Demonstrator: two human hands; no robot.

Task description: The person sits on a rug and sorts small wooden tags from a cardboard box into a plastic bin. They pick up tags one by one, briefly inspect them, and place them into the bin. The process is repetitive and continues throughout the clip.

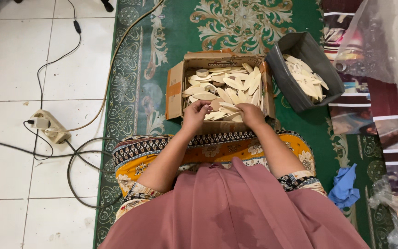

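A cardboard box (175,90) sits on the green carpet in front of my knees, filled with several pale, leaf-shaped wooden pieces (236,83) and a small roll of tape (202,72). My left hand (195,114) reaches over the box's near edge, fingers curled on pieces at the front. My right hand (250,114) rests beside it, fingers closed around a bunch of the same pieces (226,112) held between both hands.
A grey plastic bin (300,48) with more pale pieces stands right of the box. A power strip (49,124) and cables lie on white tiles at left. A blue cloth (345,186), photo sheets and a clear plastic bag lie at right.
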